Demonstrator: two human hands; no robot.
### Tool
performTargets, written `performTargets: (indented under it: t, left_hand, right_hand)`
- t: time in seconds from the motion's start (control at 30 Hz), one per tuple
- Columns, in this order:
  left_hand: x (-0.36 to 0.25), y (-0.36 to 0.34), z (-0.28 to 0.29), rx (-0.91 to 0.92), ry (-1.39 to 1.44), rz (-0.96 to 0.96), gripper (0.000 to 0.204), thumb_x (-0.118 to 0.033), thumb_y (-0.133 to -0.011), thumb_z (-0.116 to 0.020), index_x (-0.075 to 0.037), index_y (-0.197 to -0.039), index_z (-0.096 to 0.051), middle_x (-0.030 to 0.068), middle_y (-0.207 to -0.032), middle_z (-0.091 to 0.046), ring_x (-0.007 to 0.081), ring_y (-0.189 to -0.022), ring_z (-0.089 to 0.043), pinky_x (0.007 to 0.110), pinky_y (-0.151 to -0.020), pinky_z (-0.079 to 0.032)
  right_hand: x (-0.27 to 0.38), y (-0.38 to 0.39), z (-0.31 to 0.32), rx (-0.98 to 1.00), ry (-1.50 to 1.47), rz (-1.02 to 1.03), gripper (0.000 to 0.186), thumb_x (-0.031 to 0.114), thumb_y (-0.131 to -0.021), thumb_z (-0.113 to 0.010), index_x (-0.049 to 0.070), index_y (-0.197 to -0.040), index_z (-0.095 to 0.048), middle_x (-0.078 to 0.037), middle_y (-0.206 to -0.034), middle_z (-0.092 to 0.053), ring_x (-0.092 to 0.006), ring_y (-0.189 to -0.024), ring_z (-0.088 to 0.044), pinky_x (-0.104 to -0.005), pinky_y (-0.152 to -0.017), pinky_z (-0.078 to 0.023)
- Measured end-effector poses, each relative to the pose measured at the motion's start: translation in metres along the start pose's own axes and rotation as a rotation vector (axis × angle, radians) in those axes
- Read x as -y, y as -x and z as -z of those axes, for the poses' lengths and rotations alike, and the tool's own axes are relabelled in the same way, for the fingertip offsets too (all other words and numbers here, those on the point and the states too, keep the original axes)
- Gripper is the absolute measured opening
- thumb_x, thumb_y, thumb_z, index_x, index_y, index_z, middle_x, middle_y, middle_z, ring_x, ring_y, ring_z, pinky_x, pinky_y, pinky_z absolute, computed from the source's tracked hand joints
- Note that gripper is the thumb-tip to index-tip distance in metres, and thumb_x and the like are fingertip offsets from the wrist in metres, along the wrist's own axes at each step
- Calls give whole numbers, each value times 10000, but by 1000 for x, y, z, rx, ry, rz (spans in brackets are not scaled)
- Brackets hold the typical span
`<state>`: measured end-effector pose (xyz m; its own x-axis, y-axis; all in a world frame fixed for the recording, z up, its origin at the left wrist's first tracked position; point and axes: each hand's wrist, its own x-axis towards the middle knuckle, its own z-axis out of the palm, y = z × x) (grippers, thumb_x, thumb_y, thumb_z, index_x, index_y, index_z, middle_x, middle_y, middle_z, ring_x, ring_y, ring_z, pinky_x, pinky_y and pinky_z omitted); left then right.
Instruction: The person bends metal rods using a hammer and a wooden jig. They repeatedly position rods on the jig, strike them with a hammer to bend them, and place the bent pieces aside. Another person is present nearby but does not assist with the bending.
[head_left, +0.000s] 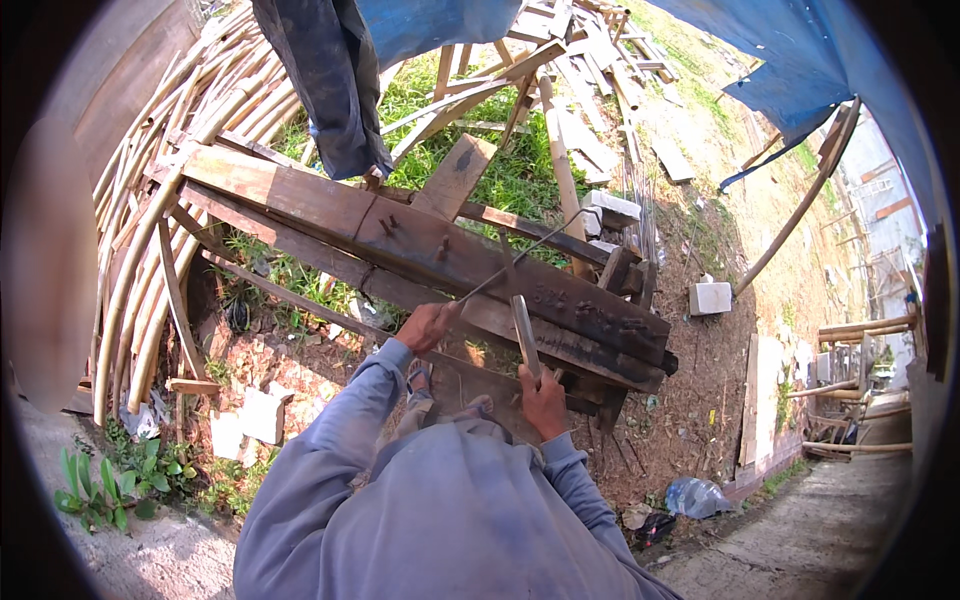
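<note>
My left hand (428,327) is closed around a thin metal rod (510,268), which slants up to the right across a heavy wooden beam (300,205) and has a bent far end. In my right hand (543,400) is the lower end of a flat, straight bar (524,335), its upper end over the beam close to the rod. Whether the bar is wood or metal I cannot tell. Short metal pegs (443,248) stick up from the beam's dark, worn face. The beam lies across in front of me, with another timber (300,245) along its near side.
Bamboo poles (150,250) are piled at the left. Dark trousers (335,90) hang above the beam's far side. Scrap boards (590,130) lie beyond, near a white block (710,297). A clear plastic bottle (697,497) lies at lower right, and a blue tarp (790,90) hangs overhead.
</note>
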<state>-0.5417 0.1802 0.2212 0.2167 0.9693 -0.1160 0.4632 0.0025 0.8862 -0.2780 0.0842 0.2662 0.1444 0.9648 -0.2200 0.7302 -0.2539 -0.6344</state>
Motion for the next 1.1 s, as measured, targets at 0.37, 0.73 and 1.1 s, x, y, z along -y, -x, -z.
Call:
performTargets:
  t: [0.37, 0.73, 1.1]
  left_hand:
    - [-13, -16, 1, 46, 0, 56, 563, -413, -1035, -382, 93, -844, -537, 274, -720, -548, 342, -661, -522, 463, -663, -412]
    - [-5, -15, 5, 132, 119, 138, 597, -481, -1032, -358, 0, -690, -449, 64, -587, -408, 183, -576, -409, 409, -557, -349]
    - [-5, -13, 5, 133, 172, 140, 612, -515, -1024, -358, -9, -688, -437, 42, -583, -384, 151, -577, -378, 383, -544, -332]
  right_hand:
    - [-10, -5, 7, -182, -102, 280, 413, 395, -950, -598, -6, -870, -544, -214, -651, -588, -400, -564, -594, -447, -574, -471]
    - [21, 15, 40, -186, -436, 432, 363, 366, -950, -585, 23, -839, -544, -131, -605, -580, -312, -564, -619, -383, -526, -456]
    - [61, 24, 41, -19, -304, 341, 335, 340, -900, -667, 22, -877, -564, -163, -652, -600, -381, -613, -614, -453, -569, -476]
